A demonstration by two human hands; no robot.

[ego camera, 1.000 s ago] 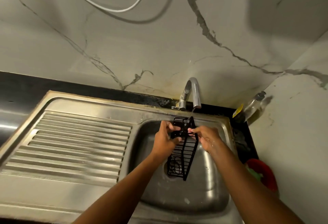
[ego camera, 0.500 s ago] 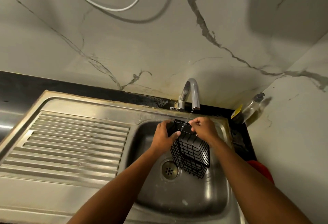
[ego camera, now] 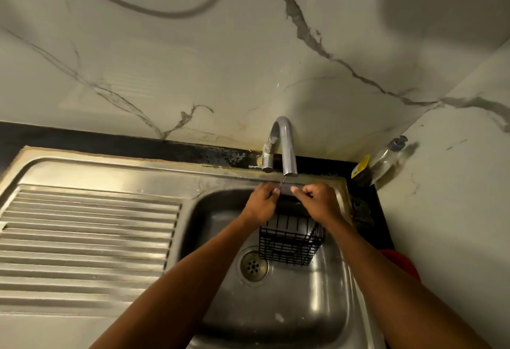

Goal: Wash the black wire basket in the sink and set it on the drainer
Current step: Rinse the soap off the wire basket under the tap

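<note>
I hold the black wire basket (ego camera: pixel 289 241) over the stainless steel sink (ego camera: pixel 317 307) basin, just below the chrome tap (ego camera: pixel 285 144). Left hand (ego camera: pixel 260 205) and right hand (ego camera: pixel 317 202): fingers curled round its top rim. Est. light, stiff, slippery when wet; grip rim wires. Rim up, base hangs toward basin floor; long axis runs L-R

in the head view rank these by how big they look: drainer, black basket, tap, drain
1. Drainer, largest by far.
2. Basket, partly behind left hand and right hand.
3. Tap, close to the basket, so unsure.
4. Drain, smallest.
</note>
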